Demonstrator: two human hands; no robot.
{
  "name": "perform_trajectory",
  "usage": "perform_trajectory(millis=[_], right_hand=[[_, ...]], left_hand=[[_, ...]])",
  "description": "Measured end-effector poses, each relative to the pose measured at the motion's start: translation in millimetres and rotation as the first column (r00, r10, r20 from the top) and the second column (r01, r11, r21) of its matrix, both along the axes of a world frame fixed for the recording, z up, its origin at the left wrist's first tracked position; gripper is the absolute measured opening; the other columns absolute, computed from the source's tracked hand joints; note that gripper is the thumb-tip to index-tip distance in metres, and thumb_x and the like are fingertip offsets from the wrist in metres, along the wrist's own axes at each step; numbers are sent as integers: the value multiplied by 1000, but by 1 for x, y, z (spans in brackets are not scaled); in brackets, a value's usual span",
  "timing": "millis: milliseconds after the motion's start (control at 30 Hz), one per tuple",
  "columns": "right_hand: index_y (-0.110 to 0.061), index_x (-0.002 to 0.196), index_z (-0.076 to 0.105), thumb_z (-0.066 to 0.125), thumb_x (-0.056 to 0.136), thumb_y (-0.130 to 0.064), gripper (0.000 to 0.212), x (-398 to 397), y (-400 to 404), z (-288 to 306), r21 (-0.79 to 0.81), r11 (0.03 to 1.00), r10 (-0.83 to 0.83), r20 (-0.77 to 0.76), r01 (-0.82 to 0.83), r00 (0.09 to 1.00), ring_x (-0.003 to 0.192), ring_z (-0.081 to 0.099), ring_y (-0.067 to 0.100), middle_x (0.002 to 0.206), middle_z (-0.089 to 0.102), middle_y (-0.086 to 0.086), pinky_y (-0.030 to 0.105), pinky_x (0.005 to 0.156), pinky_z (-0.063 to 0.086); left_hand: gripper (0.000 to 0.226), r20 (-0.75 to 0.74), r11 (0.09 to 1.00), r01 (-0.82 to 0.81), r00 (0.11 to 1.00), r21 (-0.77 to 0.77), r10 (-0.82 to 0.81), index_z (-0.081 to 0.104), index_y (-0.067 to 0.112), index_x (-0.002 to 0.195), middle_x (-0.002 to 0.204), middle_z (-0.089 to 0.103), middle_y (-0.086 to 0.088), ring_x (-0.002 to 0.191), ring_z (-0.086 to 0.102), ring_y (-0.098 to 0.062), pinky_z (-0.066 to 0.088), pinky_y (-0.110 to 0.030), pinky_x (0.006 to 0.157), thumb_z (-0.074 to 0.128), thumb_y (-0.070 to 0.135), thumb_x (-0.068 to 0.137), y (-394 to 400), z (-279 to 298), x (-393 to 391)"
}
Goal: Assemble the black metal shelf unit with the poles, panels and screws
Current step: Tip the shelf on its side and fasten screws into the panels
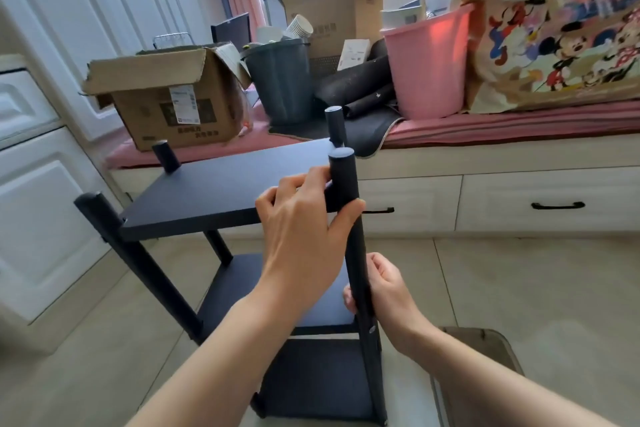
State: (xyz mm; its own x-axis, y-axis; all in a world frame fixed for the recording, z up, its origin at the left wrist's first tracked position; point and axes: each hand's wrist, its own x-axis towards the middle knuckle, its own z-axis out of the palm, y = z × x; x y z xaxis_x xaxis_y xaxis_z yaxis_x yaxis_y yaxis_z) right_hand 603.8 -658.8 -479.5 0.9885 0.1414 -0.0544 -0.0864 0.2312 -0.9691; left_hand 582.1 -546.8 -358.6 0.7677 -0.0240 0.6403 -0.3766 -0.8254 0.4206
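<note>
The right hand (384, 291) is low and close, with its fingers curled round the near black round metal pole (353, 253). I think it holds the pole steady so it does not lean. Higher up, the left hand (304, 218) wraps round the same pole where it meets the top flat black panel (225, 184). Its thumb and first finger look pinched together by the joint, maybe on a screw, but I cannot see one. It seems to be lining up the panel corner with the pole.

The black metal shelf unit stands on the pale tiled floor (519, 288), right in front of the person. It has three panels stacked between four poles, so it looks nearly built. A small screw head (372, 329) shows low on the near pole.

Farther back is a long window seat with a pink cushion (519, 121). On it sit a brown cardboard box (166, 100), a dark grey bin (280, 80) and a pink plastic bucket (426, 62).
</note>
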Motion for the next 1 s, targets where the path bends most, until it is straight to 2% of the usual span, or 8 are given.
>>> perform_trajectory(millis=[133, 233, 333, 433, 500, 733, 867, 1000], right_hand=[[2, 100, 52, 45, 104, -30, 33, 11, 15, 17, -24, 1000, -19, 48, 20, 999, 50, 57, 21, 60, 60, 15, 27, 46, 45], [2, 101, 54, 49, 103, -27, 29, 16, 34, 31, -65, 997, -30, 108, 37, 994, 48, 60, 20, 60, 63, 15, 24, 45, 45], [0, 98, 55, 54, 101, -26, 26, 18, 55, 50, -96, 994, -28, 158, 44, 987, 50, 65, 21, 63, 67, 13, 24, 47, 49], [0, 100, 55, 57, 99, -24, 24, 19, 81, 66, -161, 987, 14, 197, 18, 980, 54, 69, 23, 72, 70, 19, 25, 48, 52], [-1, 100, 56, 59, 98, -23, 22, 17, 101, 71, -193, 981, 50, 208, -9, 977, 56, 70, 21, 77, 70, 22, 25, 49, 52], [-6, 96, 57, 62, 95, -21, 16, 1, 169, 72, -315, 946, 171, 273, -80, 947, 60, 72, 20, 80, 71, 16, 27, 54, 57], [-8, 93, 56, 62, 96, -21, 15, -14, 212, 66, -389, 914, 245, 304, -115, 921, 55, 71, 19, 65, 71, 10, 24, 51, 55], [-5, 94, 56, 63, 94, -18, 16, -27, 243, 60, -432, 887, 310, 290, -165, 906, 55, 71, 17, 73, 71, 13, 20, 48, 53]], left_hand=[[17, -32, 989, -2, 999, -145, -3, 61, 30, 108, 99, 64, 20, 109, 55, -10, 28, -38, 110, 68, 34, 93, 24, 21, 1], [16, -63, 962, 10, 998, -272, -29, 57, 44, 98, 99, 66, 26, 109, 64, -9, 43, -50, 106, 65, 43, 84, 52, 36, 0], [18, -76, 919, -3, 997, -393, -30, 61, 37, 105, 101, 69, 22, 103, 65, 2, 50, -36, 103, 71, 33, 91, 84, 49, -6], [24, -94, 869, -38, 996, -494, -9, 63, 24, 116, 102, 67, 21, 95, 63, 14, 51, -8, 82, 70, 23, 93, 121, 55, -19], [22, -92, 830, -66, 996, -554, 18, 63, 26, 113, 101, 67, 22, 94, 63, 13, 47, -2, 74, 70, 21, 93, 145, 54, -28], [20, -137, 670, -168, 986, -724, 99, 68, 26, 108, 105, 74, 11, 106, 68, -7, 49, -26, 95, 72, 16, 91, 228, 40, -73], [22, -127, 559, -191, 980, -807, 151, 70, 22, 108, 102, 76, 13, 104, 70, -4, 50, -21, 93, 73, 10, 89, 275, 21, -102], [25, -115, 454, -176, 981, -873, 159, 69, 21, 108, 104, 76, 13, 106, 69, -4, 51, -19, 91, 70, 5, 90, 311, -6, -122]])
